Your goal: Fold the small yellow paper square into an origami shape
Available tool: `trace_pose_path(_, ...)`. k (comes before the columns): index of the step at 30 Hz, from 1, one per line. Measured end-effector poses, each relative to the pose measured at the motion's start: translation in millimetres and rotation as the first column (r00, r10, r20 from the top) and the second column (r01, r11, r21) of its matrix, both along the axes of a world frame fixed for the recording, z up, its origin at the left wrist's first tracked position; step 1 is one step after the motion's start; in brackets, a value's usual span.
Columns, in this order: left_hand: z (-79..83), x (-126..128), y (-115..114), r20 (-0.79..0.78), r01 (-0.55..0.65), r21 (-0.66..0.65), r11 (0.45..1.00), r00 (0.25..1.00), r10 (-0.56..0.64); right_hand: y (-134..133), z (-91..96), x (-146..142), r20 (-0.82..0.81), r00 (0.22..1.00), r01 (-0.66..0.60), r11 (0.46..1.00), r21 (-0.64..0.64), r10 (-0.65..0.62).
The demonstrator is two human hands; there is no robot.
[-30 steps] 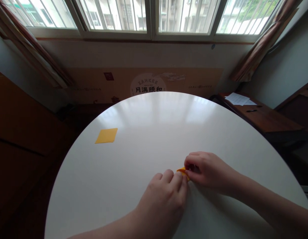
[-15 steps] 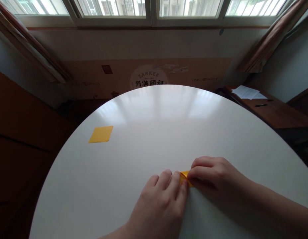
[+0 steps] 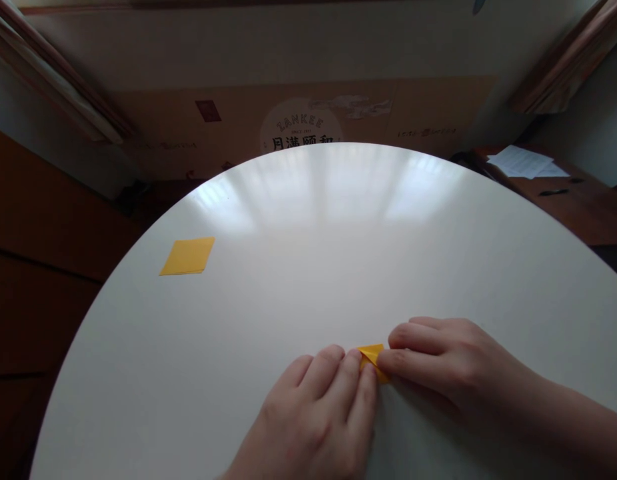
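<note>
A small piece of yellow paper point(image 3: 372, 350) lies on the white round table point(image 3: 268, 267), with a folded flap and a diagonal edge showing. My left hand point(image 3: 316, 413) covers its left part; the thumb and index fingertip press on it. From the right, my right hand point(image 3: 446, 357) touches the flap with its index fingertip, and its other fingers are curled behind. The right thumb is hidden under the hand. Much of the paper is out of sight beneath my fingers.
Toward the left of the table lies a yellow square of paper point(image 3: 187, 256), seemingly more than one sheet. Beyond the right edge, a brown wooden desk point(image 3: 588, 210) bears white papers point(image 3: 523, 162). A printed cardboard panel point(image 3: 163, 120) leans by the wall.
The view has tilted downward, so the window is out of frame. My right index finger has shifted slightly on the flap, and more of the folded yellow paper shows.
</note>
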State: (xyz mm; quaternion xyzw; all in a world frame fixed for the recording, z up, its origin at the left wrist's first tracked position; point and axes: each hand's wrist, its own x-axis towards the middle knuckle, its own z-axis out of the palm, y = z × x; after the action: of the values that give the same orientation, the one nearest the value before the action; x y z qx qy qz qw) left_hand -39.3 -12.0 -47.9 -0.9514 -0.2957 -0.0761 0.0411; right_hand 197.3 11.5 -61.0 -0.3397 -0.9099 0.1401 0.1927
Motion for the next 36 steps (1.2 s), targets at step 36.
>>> trace_pose_path(36, -4.6, -0.8, -7.1, -0.065, 0.051, 0.079, 0.996, 0.997, -0.046, 1.3, 3.8, -0.8, -0.009, 1.0, 0.014, 1.0, -0.02, -0.014)
